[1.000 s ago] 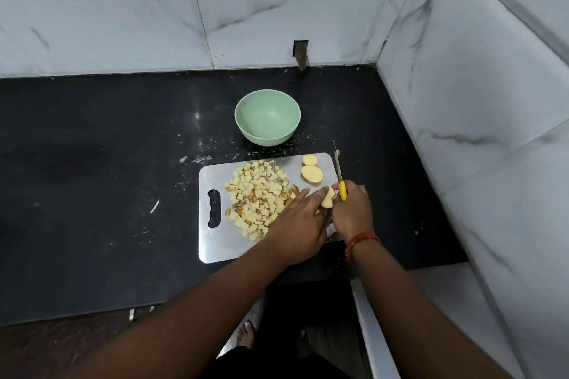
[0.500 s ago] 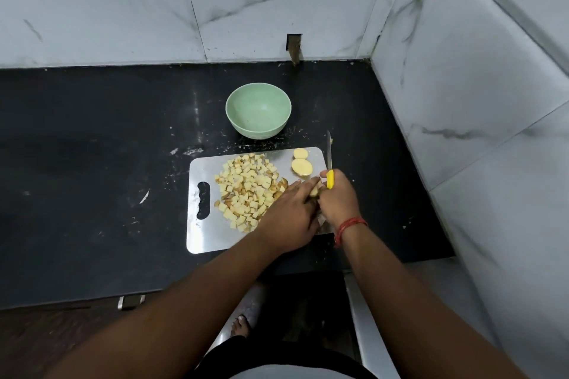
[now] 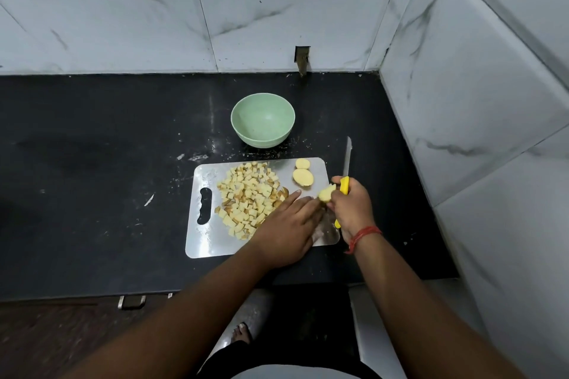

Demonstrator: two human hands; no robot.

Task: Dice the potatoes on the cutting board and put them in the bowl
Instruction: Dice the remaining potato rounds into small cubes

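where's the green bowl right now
In the head view, the green bowl sits on the black counter just behind the cutting board, left of the knife tip.

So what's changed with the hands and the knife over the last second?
The right hand has lifted the knife off the potato piece, its blade now beyond the cutting board edge. The left hand stays on the board by that piece. The diced pile, two slices and the empty bowl are unchanged.

From the cutting board [image 3: 212, 237], countertop [image 3: 92, 178] lies open toward nine o'clock; bowl [image 3: 262, 120] blocks twelve, wall [image 3: 462, 120] three.
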